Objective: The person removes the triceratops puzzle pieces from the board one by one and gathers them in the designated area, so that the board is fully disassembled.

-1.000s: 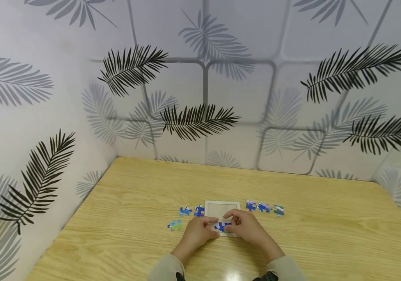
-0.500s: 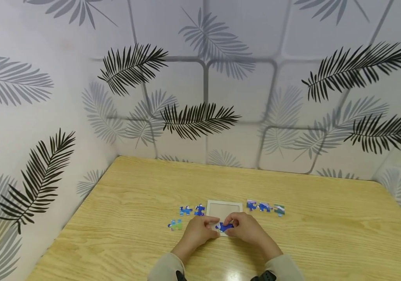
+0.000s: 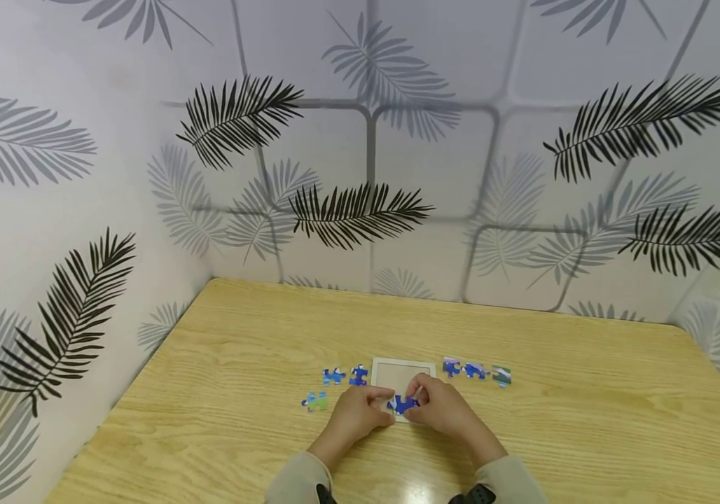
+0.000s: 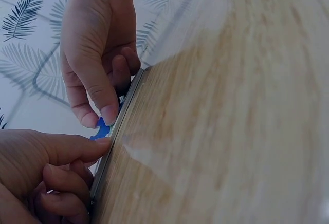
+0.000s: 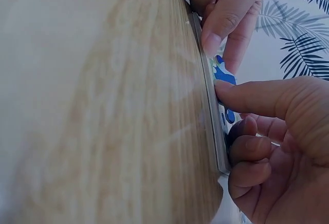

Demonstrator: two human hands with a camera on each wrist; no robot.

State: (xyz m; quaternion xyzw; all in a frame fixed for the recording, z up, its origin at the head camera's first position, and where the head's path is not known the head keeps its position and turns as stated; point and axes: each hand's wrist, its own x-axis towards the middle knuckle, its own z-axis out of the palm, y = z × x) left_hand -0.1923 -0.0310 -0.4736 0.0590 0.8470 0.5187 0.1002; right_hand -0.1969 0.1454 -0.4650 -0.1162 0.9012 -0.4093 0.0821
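Note:
A small light-rimmed puzzle tray (image 3: 403, 362) lies flat on the table between the two hands. Inside it, along the near edge, is a blue jigsaw piece (image 3: 403, 404). My right hand (image 3: 443, 406) has thumb and index finger at opposite sides of that blue piece and pinches it; in the right wrist view its thumb (image 5: 247, 94) lies against the blue. At the tray's left side my left hand (image 3: 358, 413) holds the tray, thumb near the front edge and index finger reaching over the rim. Its other fingers (image 4: 64, 190) are curled beside the tray.
Left of the tray lie two blue pieces (image 3: 333, 376) and a green-blue piece (image 3: 315, 401). On the right, two blue-purple pieces (image 3: 451, 366) and a green-grey piece (image 3: 501, 375) lie in a row. The wooden table (image 3: 209, 420) meets a leaf-patterned wall (image 3: 423, 161).
My right thumb and index finger closed in over the blue piece, then the index finger lifted and spread somewhat toward the far side. The left hand has stayed nearly still.

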